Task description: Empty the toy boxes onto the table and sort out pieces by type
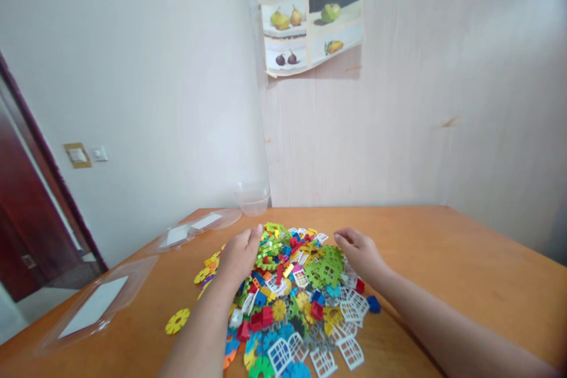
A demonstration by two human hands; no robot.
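Observation:
A heap of small plastic building pieces (292, 289) in many colours lies on the wooden table (465, 266). It holds gear-shaped discs, little bricks, white window frames and a green lattice plate (325, 269). My left hand (239, 257) rests palm down on the heap's left side, fingers together and slightly curved, holding nothing. My right hand (361, 254) lies on the heap's right side by the green plate, fingers loosely spread and bent downward. Both forearms reach in from the bottom edge.
A loose yellow gear (178, 321) lies left of the heap. Clear plastic lids (95, 307) (195, 227) sit along the table's left edge, and a clear tub (252, 198) stands at the far corner. Walls close the back; a fruit poster (312, 29) hangs there.

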